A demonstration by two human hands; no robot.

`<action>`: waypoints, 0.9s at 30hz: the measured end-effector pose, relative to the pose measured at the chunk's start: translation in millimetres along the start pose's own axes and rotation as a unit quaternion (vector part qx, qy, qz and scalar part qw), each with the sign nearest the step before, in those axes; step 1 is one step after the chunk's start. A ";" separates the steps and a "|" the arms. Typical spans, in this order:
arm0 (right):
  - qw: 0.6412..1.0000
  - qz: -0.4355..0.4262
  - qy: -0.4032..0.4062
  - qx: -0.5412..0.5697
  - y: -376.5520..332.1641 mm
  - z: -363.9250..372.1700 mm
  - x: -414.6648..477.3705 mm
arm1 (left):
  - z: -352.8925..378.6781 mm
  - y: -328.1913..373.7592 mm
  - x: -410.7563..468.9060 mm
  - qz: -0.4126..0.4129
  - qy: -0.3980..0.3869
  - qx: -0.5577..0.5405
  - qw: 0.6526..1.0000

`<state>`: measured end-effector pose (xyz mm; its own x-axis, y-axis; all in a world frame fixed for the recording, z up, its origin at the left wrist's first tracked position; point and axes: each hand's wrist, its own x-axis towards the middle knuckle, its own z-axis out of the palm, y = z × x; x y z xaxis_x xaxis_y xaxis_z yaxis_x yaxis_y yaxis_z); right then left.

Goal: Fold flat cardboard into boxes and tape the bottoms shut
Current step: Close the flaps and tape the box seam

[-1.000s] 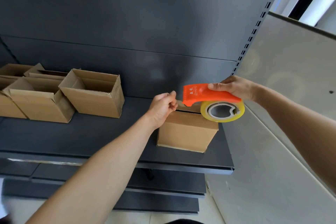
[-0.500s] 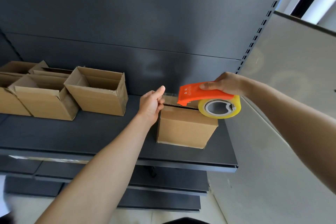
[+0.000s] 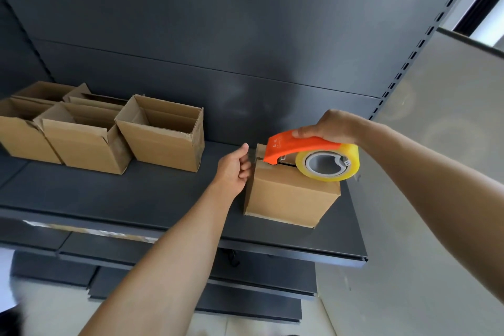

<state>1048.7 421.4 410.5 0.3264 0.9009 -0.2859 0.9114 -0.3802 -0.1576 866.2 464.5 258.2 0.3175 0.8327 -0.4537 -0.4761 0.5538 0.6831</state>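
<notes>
Dark metal shelf (image 3: 114, 196) — open cardboard boxes (image 3: 163, 133) left, closed box (image 3: 289, 196) right

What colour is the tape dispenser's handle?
Bright orange, on the tape dispenser; the head view shows it.

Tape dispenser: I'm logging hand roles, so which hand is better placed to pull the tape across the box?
Right. The right hand grips the tape dispenser, its nose on the box top; the left hand sits curled against the box's left edge.

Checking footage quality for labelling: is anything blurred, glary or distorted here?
Head view: the left hand, right hand, tape dispenser and box are sharp; the lower-left corner is smeared; the slotted upright curves from the wide lens; the window is blown out; faint glare blotches the grey panel.
</notes>
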 end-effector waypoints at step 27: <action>1.000 0.013 0.006 0.025 -12.9 5.1 -0.6 | -9.6 3.4 15.9 -0.125 0.008 0.232 0.965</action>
<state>1035.4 424.7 407.9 0.3528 0.8931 -0.2790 0.8893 -0.4128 -0.1969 861.7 479.6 247.8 0.3607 0.6746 -0.6440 0.0340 0.6805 0.7319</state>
